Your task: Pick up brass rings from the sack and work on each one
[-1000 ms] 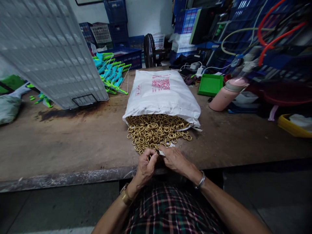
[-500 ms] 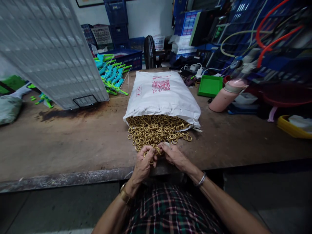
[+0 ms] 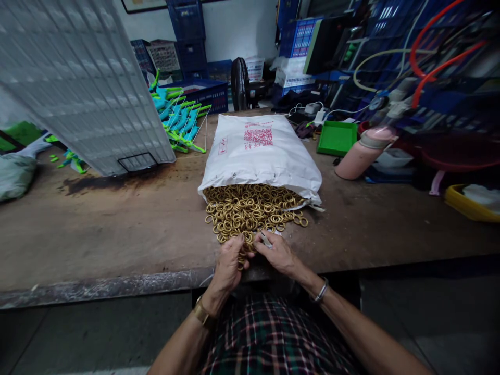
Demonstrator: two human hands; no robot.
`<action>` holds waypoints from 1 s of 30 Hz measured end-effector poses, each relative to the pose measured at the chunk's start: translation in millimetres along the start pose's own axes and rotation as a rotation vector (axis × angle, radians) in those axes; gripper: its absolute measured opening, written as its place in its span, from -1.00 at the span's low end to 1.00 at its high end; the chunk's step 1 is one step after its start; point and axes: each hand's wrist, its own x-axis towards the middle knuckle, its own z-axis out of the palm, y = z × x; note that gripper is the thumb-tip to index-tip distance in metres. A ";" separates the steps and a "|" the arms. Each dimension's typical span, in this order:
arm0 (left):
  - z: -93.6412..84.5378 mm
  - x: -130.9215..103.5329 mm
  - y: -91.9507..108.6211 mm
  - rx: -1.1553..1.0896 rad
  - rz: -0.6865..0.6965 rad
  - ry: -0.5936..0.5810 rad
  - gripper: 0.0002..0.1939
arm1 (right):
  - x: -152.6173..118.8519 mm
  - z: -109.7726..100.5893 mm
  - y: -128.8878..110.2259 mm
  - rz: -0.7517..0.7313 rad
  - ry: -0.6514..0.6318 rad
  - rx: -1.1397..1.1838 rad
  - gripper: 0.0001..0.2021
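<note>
A heap of gold-coloured rings (image 3: 244, 211) spills from the open mouth of a white sack (image 3: 263, 164) onto the table. At the near edge of this heap, my left hand (image 3: 227, 263) is closed around several of the rings (image 3: 242, 255), which show between and below its fingers. My right hand (image 3: 280, 254) is beside it, pinching a small pale flat piece (image 3: 266, 239) whose kind I cannot make out. Its fingertips are close to the rings in the left hand, and I cannot tell whether they touch.
On the brown table (image 3: 164, 229), a white ribbed panel (image 3: 97, 94) and green-and-blue plastic hangers (image 3: 185, 117) stand to the left. At right are a green tray (image 3: 336, 138), a leaning pink bottle (image 3: 361, 156) and a yellow tray (image 3: 469, 205). A black fan (image 3: 239, 83) is behind.
My left hand has turned, and its rings now hang slightly lower. The right hand has shifted a little down, and the pale piece in it shows more clearly. The sack has stayed put.
</note>
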 end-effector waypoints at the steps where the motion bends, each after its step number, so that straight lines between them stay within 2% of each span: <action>1: 0.1 -0.1 0.2 0.005 -0.003 0.002 -0.62 | -1.0 0.4 -1.4 -0.022 0.012 -0.036 -0.88; 6: 1.1 -1.8 3.1 -0.030 -0.012 -0.007 -0.72 | -3.6 0.6 -4.1 -0.173 0.040 -0.220 -0.88; 11: -1.0 -3.4 8.1 -0.035 -0.081 -0.067 -0.74 | -2.3 1.2 1.1 -0.292 0.076 -0.333 -0.91; 15: -3.5 -5.0 8.4 -0.058 -0.058 -0.096 -0.83 | -2.5 5.4 3.0 -0.321 0.112 -0.344 -0.91; 22: -2.7 -8.5 6.1 -0.066 -0.091 -0.139 -0.82 | -3.2 10.1 0.4 -0.356 0.218 -0.333 -0.94; 30: -5.0 -8.7 3.5 0.011 -0.058 -0.153 -0.76 | -3.3 7.7 -0.8 -0.350 0.149 -0.326 -0.93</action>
